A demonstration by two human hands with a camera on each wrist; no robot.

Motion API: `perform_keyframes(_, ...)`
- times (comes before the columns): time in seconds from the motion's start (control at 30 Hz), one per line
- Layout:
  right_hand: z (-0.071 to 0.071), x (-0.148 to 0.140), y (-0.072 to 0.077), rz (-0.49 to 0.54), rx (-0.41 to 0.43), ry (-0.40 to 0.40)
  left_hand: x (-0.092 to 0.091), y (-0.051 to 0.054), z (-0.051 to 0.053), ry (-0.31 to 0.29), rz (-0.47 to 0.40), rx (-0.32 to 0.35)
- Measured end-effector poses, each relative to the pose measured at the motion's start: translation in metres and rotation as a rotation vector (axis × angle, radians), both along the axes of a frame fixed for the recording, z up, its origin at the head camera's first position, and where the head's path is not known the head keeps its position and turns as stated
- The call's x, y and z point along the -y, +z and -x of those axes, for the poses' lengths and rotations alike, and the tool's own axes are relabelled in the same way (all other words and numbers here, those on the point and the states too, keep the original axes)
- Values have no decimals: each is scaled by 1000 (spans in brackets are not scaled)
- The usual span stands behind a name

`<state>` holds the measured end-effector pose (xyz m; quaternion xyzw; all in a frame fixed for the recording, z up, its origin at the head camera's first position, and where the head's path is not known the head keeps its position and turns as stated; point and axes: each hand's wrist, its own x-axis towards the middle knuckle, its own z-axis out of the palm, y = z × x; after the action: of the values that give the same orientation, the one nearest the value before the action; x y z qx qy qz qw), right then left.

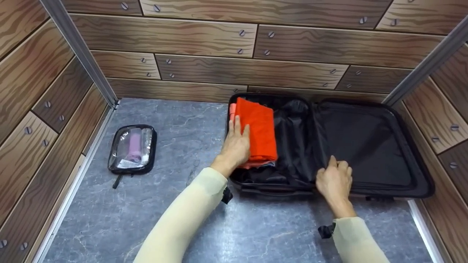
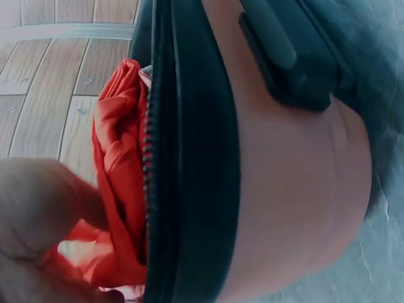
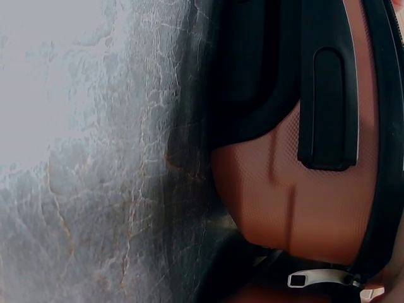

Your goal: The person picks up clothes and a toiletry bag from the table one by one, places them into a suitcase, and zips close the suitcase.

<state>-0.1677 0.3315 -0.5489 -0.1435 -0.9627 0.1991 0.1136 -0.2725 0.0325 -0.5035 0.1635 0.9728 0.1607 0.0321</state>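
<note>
An open suitcase with black lining and a copper-coloured outer shell lies on the floor. In its left half sits a folded orange-red cloth, with a pinkish item showing at its far left side. My left hand rests on the cloth's left side with fingers extended. In the left wrist view, bunched red fabric shows beside the zipper rim. My right hand grips the suitcase's near edge by the hinge, fingers curled; the fingertips are partly hidden.
Off to the left, a clear zip pouch with black trim holds a purple item and other small things. The suitcase's right half lies flat near the right wall. Wood-patterned panels enclose the grey marbled floor.
</note>
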Motion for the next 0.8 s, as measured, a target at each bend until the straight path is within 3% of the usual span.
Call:
perform_keyframes(0.1, 0, 0, 0, -5, -18, 6, 5, 0, 4, -63, 110, 29)
perform_keyframes(0.3, -1, 1, -1, -19, -34, 18, 21, -4, 15, -89, 160, 116)
perform_keyframes(0.67, -1, 0, -1, 0, -1, 16, 24, -8, 18, -134, 305, 86)
perform_keyframes(0.8, 0, 0, -1, 2, 2, 13, 25, -10, 16, -142, 274, 83)
